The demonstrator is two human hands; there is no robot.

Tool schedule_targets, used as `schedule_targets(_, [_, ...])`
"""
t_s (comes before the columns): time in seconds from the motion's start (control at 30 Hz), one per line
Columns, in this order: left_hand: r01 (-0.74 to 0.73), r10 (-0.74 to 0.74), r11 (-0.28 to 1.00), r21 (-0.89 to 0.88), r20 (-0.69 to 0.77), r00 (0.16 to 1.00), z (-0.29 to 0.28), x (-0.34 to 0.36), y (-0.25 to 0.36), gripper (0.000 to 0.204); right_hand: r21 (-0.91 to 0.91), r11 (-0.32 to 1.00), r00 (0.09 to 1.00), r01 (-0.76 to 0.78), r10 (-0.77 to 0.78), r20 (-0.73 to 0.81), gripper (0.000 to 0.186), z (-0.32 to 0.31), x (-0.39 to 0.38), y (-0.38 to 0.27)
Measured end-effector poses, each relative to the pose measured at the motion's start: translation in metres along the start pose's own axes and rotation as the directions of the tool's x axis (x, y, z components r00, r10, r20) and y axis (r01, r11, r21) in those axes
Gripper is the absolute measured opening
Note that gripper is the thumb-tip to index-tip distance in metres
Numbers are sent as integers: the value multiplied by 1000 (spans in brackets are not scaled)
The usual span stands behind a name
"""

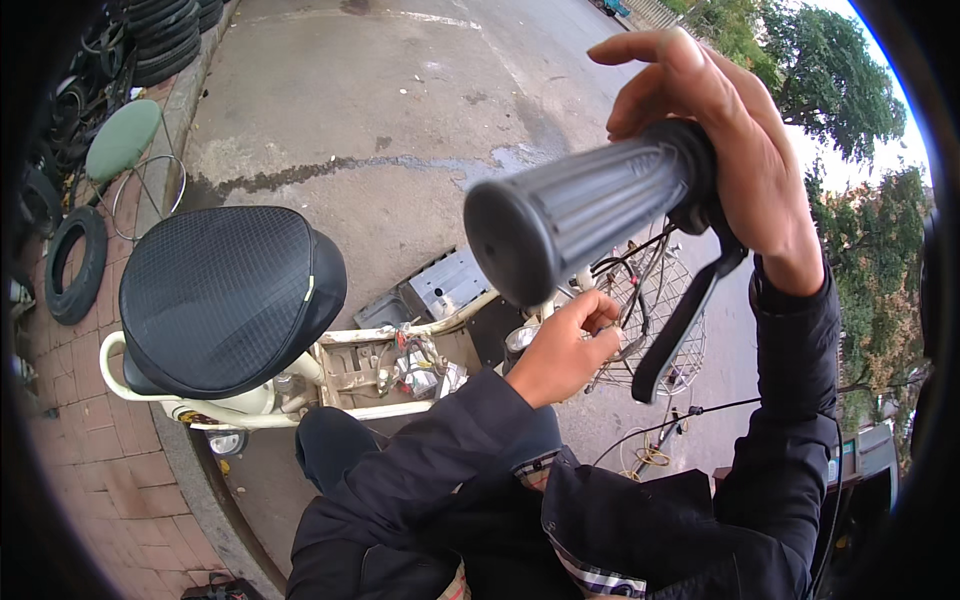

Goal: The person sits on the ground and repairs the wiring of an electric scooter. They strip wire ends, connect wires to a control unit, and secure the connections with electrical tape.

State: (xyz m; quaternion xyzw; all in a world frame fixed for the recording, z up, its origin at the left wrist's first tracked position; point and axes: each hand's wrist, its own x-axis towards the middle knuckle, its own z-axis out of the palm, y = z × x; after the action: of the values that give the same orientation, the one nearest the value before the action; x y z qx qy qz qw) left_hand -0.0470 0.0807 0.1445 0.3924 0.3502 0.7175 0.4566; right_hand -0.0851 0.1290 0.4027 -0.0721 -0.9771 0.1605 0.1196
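Tyres (75,262) lie by the brick kerb at far left, beside a green stool (122,140). Next comes the scooter's black seat (225,295), its cream frame (400,345) stripped open with wiring exposed. The left hand (565,350) is pinched shut near the steering column; what it grips is too small to tell. The right hand (720,150), fingers loosely curled, holds a grey handlebar grip (580,215) with black brake lever (685,315) raised off the bike, so refitting looks undone.
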Motion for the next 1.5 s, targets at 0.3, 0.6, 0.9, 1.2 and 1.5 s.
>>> schedule_targets(0.3, [-14, 6, 999, -31, -250, 968, 14, -5, 24, 25, 129, 982, 988, -140, 146, -40, 63, -10, -3, 27])
schedule_targets(0.6, [179, -157, 983, 40, -314, 936, 20, -3, 42, 23, 559, 758, 916, -337, 401, 7, 17, -18, -4, 35])
schedule_targets(0.9, [265, -242, 964, 16, -357, 902, 13, 4, 54, 25, 387, 820, 905, -421, 410, 114, 13, -24, 2, 34])
schedule_targets(1.2, [335, -318, 942, -4, -323, 891, 10, 9, 56, 25, 217, 908, 867, -358, 237, 439, 28, -37, 31, 39])
schedule_targets(1.5, [353, -334, 935, 4, -315, 888, 10, 9, 62, 23, 246, 947, 892, -209, 81, 444, 33, -29, 31, 48])
